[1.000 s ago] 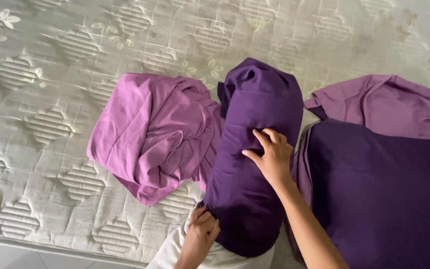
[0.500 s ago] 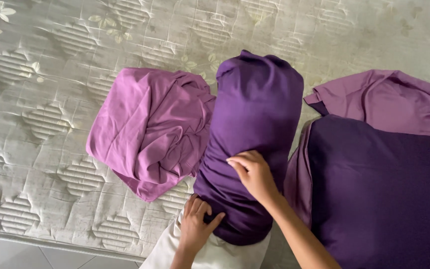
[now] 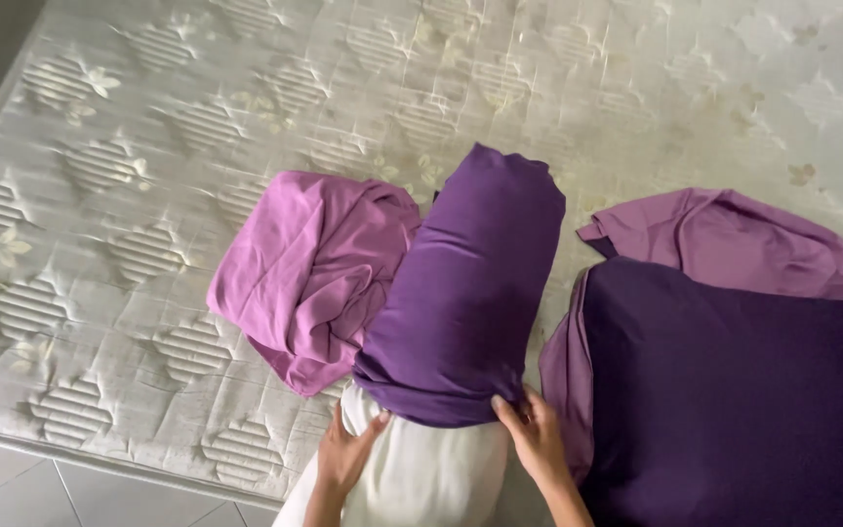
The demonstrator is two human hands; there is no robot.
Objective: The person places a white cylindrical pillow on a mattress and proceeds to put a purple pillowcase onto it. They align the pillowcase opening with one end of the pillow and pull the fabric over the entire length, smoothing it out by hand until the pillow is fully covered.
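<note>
Both hands pinch the open hem of the dark purple pillowcase (image 3: 465,293): left hand (image 3: 343,454) and right hand (image 3: 531,434) flank the white pillow (image 3: 421,473) protruding below.

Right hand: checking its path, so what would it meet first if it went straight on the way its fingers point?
Probably the dark purple pillowcase itself: the right hand already grips its open hem over the white pillow, fingers pointing up the bed.
</note>
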